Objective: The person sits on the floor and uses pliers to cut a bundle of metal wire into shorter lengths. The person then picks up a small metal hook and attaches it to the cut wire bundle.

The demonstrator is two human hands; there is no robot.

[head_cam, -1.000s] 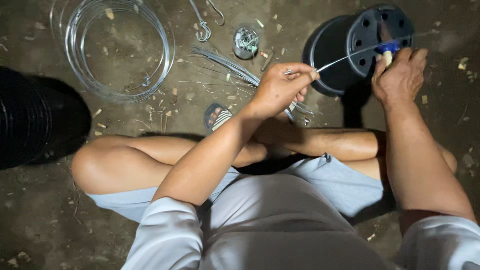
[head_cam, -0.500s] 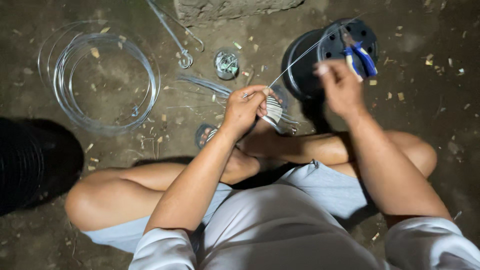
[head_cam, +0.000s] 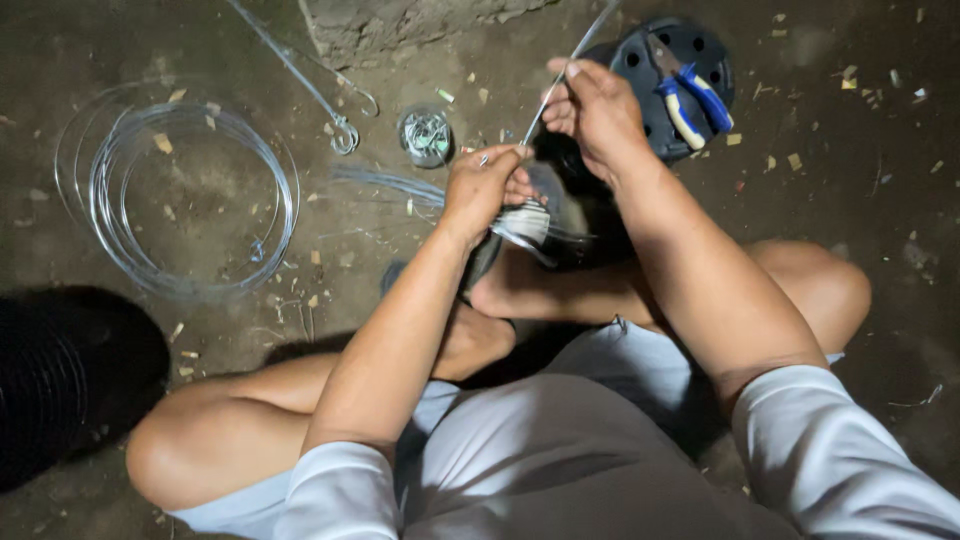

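I sit cross-legged on a dirt floor. My left hand (head_cam: pixel 487 186) grips a small bundle of thin metal wire (head_cam: pixel 524 222) held above my foot. My right hand (head_cam: pixel 590 105) pinches one long strand of wire (head_cam: pixel 566 62) that rises up and to the right from the bundle. Just beyond my right hand lie blue-handled pliers (head_cam: pixel 690 90) on top of a black perforated plastic lid (head_cam: pixel 690 60).
A large coil of silver wire (head_cam: pixel 175 195) lies on the ground at the left. A long wire hook (head_cam: pixel 335 120) and a small round tin of wire bits (head_cam: pixel 427 135) lie ahead. A black ribbed object (head_cam: pixel 60 380) sits at the lower left. Loose cut wires (head_cam: pixel 385 185) lie nearby.
My right hand left the pliers on the black lid, came back toward me and now pinches the strand near the bundle. My left hand has kept hold of the bundle.
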